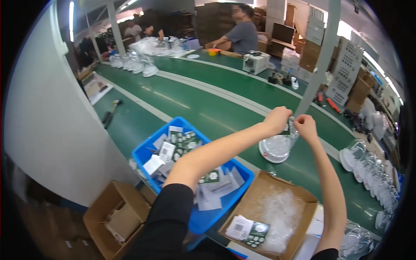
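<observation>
Left hand (277, 121) and right hand (306, 127) at the top of the clear-wrapped item (276, 148); I read each grip as pinched closed on it, exact part too small for me to tell. Item stands on its round white base on the green surface (225, 123), dark green card (285, 128) near its top. Blue bin (198, 220) of cards under left forearm, cardboard tray (261, 185) just right of it

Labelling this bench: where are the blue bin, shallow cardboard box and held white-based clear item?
Blue bin (200, 222), head view: bare plastic.
Shallow cardboard box (250, 204), head view: bare inside.
Held white-based clear item (277, 145), head view: clear body.
</observation>
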`<state>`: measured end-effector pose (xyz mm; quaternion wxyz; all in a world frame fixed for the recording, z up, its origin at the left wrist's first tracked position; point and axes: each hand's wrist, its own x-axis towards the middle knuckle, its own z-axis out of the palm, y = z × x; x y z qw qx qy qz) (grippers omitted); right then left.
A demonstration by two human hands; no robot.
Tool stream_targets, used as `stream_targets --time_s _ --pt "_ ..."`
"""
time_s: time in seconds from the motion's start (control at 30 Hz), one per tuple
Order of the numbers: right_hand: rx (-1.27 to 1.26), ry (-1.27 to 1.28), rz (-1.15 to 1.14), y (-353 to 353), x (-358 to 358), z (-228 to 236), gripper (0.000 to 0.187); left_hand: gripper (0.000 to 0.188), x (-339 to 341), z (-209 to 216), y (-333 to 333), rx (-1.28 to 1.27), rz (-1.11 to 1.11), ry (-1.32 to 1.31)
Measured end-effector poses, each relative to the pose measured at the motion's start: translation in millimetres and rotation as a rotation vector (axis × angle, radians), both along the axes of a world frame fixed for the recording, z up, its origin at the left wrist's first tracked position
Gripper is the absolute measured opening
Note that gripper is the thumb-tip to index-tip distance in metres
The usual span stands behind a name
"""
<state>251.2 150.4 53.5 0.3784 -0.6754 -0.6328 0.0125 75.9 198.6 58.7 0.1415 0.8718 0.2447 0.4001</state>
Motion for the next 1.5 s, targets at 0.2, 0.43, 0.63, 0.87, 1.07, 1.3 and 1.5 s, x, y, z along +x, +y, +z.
stream_targets --time_s 0.2,0.43,0.63,0.87,1.07,1.3,1.5 --pt "0.104 -0.235 -0.025 -24.1 -29.0 8.6 0.011 0.013 2.7 1.7 -0.1 -0.015 -0.064 -0.044" --pt "0.015 -0.275 -0.118 20.6 -83.2 -15.0 0.012 0.035 -53.5 -23.2 45.8 -0.336 -0.258 -0.061" --pt "0.049 -0.255 -0.124 1.1 -67.3 -3.7 0.013 0.031 -32.0 -43.3 52.2 -0.069 -0.118 -0.071" --pt "0.089 -0.158 -0.129 0.1 -82.5 3.4 0.01 0.031 -30.4 -34.0 70.4 -0.11 -0.171 -0.009" --pt "0.115 -0.271 -0.057 2.8 -73.2 2.9 0.01 0.013 -27.2 -17.3 55.2 0.018 -0.152 0.064" --pt "0.166 -0.227 -0.012 6.4 -73.8 -4.8 0.011 0.015 -23.2 -36.3 63.7 0.016 -0.165 0.039" --pt "0.138 -0.673 -0.021 23.4 -84.7 6.7 0.011 0.027 -38.1 -50.3 84.2 0.219 -0.033 -0.045"
